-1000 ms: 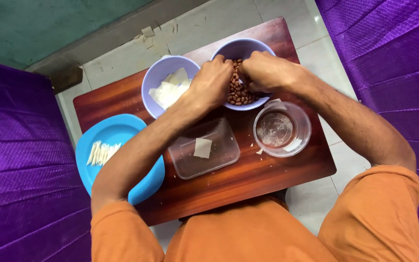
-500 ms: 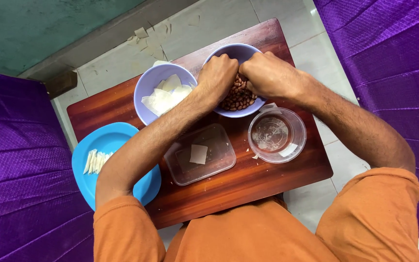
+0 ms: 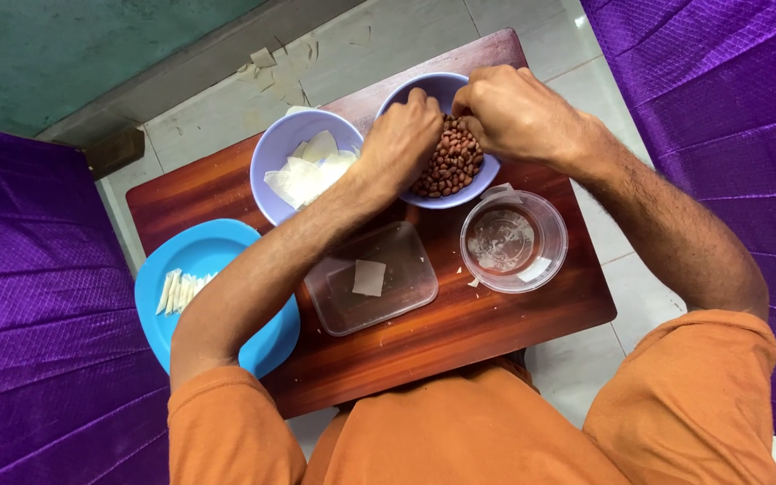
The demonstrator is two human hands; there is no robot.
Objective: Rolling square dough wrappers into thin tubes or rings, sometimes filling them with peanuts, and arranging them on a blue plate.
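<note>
Both of my hands are over a lilac bowl (image 3: 482, 172) of reddish-brown peanuts (image 3: 449, 164) at the far side of a small wooden table (image 3: 460, 332). My left hand (image 3: 403, 135) rests on the peanuts with its fingers curled down into them. My right hand (image 3: 514, 110) hovers at the bowl's far rim, fingers pinched together; what they grip is hidden. A second lilac bowl (image 3: 277, 148) to the left holds pale thin sheets (image 3: 309, 171).
A clear rectangular tray (image 3: 339, 301) with one small pale square (image 3: 369, 277) lies near me. A clear round container (image 3: 514, 241) stands to its right. A blue plate (image 3: 213, 253) with several folded pale strips (image 3: 179, 290) overhangs the table's left edge. Purple cloth flanks both sides.
Both hands have stayed at the peanut bowl, with only small shifts of the fingers among the nuts. The view has drifted slightly.
</note>
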